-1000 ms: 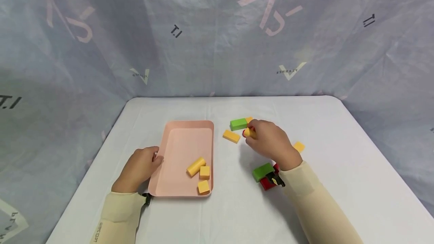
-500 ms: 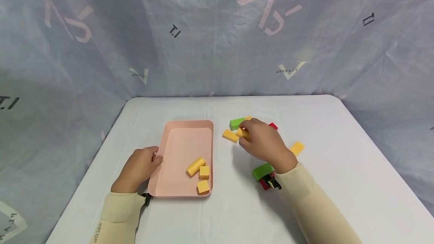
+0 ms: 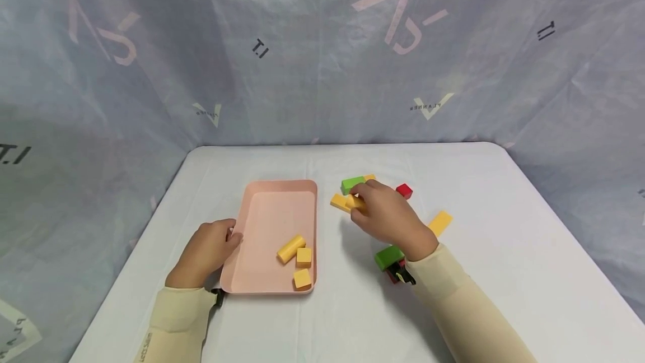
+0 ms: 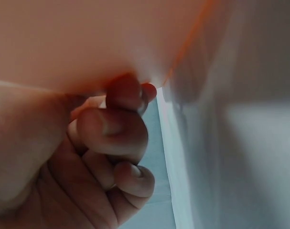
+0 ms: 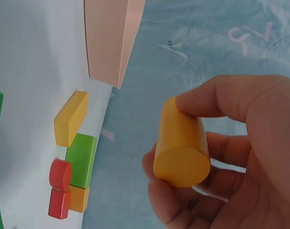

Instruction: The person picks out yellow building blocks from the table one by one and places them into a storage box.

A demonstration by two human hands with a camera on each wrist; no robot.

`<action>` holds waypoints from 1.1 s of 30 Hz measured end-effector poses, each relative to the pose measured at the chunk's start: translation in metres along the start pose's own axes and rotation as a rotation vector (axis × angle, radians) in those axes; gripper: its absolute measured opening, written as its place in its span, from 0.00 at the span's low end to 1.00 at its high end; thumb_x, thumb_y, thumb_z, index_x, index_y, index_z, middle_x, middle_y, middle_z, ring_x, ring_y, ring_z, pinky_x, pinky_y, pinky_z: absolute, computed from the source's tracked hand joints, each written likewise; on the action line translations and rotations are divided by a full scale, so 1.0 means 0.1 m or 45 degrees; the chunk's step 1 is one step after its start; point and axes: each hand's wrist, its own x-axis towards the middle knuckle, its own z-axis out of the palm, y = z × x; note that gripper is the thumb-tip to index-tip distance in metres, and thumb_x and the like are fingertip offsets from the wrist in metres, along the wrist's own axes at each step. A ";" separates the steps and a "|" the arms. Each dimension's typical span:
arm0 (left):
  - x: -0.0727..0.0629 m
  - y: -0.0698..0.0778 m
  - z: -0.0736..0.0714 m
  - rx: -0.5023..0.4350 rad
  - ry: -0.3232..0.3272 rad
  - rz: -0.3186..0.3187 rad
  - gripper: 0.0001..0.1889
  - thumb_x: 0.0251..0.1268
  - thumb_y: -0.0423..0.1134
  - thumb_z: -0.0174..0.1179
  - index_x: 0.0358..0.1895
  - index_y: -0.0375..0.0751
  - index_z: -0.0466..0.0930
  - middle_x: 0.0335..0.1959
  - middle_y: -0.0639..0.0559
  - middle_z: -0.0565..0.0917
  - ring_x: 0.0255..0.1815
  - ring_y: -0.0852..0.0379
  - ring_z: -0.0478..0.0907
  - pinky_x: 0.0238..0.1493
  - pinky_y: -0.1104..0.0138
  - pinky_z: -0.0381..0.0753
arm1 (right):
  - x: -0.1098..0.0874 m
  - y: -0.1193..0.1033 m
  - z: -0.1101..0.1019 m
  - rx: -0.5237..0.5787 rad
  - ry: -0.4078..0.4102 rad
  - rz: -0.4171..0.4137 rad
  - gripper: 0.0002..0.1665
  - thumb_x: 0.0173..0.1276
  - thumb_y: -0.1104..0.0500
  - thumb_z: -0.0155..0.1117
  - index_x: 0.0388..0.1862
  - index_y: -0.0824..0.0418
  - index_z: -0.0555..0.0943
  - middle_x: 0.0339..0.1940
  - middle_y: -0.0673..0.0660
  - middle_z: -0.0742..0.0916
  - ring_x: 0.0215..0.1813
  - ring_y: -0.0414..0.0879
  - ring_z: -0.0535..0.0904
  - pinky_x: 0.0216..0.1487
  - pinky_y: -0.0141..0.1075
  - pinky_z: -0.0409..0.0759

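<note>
My right hand holds a yellow cylinder block between thumb and curled fingers, raised over the table. In the right wrist view, one flat end of the cylinder faces the camera. On the left, my left hand grips the side wall of a pink tray, its thumb over the rim and its other fingers curled at the outside. Inside the tray lie another yellow cylinder and two yellow cubes, grouped toward the near right corner.
Beyond the right hand are a yellow rectangular block, a green block, a red cylinder and a red cube. A yellow block lies to the right. Another green block sits near the right wrist.
My right hand has moved left toward the tray with the yellow cylinder, uncovering the red cube behind it and more of the yellow block at right. My left hand and the tray stay put.
</note>
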 end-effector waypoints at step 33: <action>-0.01 0.00 -0.02 -0.042 0.015 0.024 0.10 0.72 0.35 0.59 0.28 0.44 0.75 0.15 0.55 0.67 0.15 0.59 0.63 0.20 0.67 0.60 | 0.02 0.02 0.02 -0.023 -0.006 -0.042 0.20 0.65 0.56 0.65 0.55 0.59 0.84 0.40 0.50 0.82 0.35 0.44 0.76 0.40 0.37 0.78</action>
